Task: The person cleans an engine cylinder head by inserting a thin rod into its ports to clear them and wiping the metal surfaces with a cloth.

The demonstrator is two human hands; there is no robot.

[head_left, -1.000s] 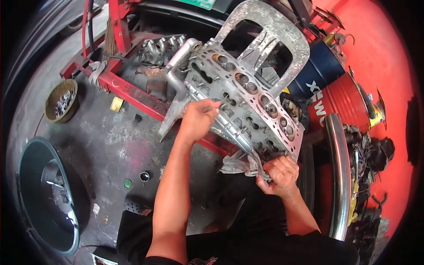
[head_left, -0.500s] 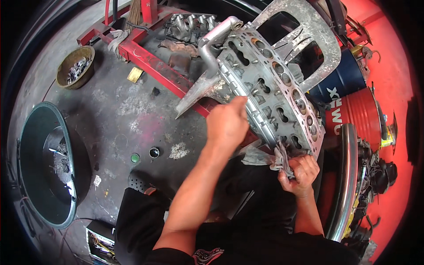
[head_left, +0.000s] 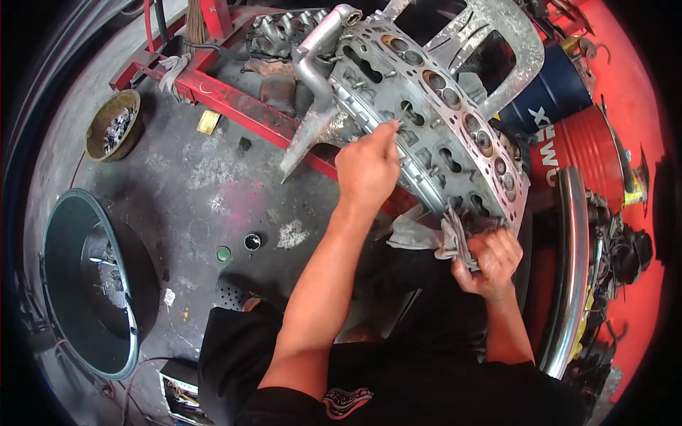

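Dark, stained floor (head_left: 177,227) fills much of the frame's left. One grey metal engine part (head_left: 435,135) lies on a worn chair (head_left: 527,50), right of the upper middle. At its lower end, my right hand (head_left: 491,261) is closed around a grey rag (head_left: 451,238). My left hand (head_left: 367,169) is mostly curled at its left edge; whether it holds something, I cannot tell.

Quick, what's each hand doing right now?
Left hand: fingers curled closed beside the metal engine part; whether it's gripping anything, I can't tell.
Right hand: closed, holding a grey cloth.
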